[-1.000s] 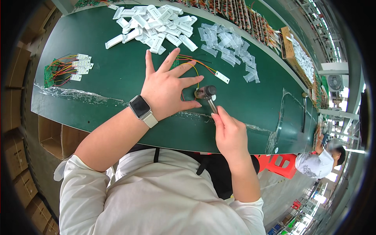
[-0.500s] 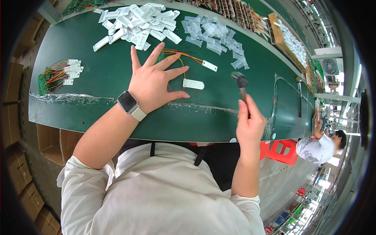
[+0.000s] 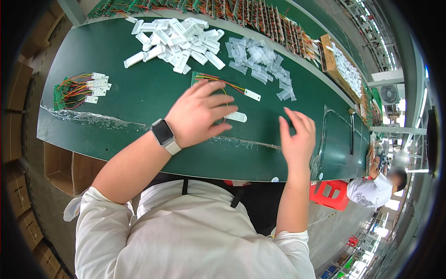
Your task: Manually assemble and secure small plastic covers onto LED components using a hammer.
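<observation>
My left hand (image 3: 197,114), with a watch (image 3: 163,132) on its wrist, hovers with fingers apart over a green circuit board (image 3: 197,76) and its wires. It covers part of the board. Red, yellow and black wires (image 3: 227,83) run from there to a small white strip board (image 3: 252,95). Beside my left fingertips lies a white plastic cover (image 3: 238,116), its left end partly hidden. Further right, my right hand (image 3: 298,142) is raised above the table, thumb and fingers apart, holding nothing.
White plastic covers (image 3: 179,42) and clear plastic pieces (image 3: 254,58) lie heaped at the back. Wired boards (image 3: 83,90) sit at left. A dark-handled tool (image 3: 352,132) lies at right, near a cardboard box (image 3: 331,65) of white parts. A person (image 3: 371,190) is at far right.
A dark-headed tool has left my right hand, which has opened; I cannot see where it went. My left hand has lifted slightly, its fingers drawn closer together. The view has shifted a little.
</observation>
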Demonstrator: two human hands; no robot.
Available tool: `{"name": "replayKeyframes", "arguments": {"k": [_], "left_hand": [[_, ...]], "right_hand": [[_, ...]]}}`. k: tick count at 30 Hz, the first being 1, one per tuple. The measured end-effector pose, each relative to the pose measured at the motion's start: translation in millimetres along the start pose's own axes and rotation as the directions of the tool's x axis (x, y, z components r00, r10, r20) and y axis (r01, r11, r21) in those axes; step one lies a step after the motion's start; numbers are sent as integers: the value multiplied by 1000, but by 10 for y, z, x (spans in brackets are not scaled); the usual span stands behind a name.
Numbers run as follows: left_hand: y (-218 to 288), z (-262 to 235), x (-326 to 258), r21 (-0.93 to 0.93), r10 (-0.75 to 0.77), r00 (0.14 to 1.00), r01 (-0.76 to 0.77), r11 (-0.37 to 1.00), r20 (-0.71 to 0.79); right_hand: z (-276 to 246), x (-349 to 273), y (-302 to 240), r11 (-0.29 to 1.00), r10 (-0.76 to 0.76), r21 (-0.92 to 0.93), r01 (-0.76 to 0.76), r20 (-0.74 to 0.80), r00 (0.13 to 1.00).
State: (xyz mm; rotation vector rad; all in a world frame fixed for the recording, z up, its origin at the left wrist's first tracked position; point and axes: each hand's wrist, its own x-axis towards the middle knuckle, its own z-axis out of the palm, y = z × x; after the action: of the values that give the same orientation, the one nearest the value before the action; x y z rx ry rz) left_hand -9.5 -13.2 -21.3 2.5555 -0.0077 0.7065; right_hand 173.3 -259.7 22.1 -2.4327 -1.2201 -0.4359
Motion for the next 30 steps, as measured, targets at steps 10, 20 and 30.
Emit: {"name": "replayKeyframes", "arguments": {"k": [10, 20, 30], "left_hand": [[45, -20, -31, 83, 5, 999, -9, 996, 46], [22, -80, -60, 60, -40, 999, 40, 997, -2], [-37, -57, 22, 46, -44, 998, 41, 998, 53]], "right_hand": [[976, 1025, -750, 968, -89, 245, 61, 105, 990], [811, 1206, -955, 996, -28, 93, -11, 410, 912], [241, 804, -317, 940, 186, 117, -321, 612, 768]]}}
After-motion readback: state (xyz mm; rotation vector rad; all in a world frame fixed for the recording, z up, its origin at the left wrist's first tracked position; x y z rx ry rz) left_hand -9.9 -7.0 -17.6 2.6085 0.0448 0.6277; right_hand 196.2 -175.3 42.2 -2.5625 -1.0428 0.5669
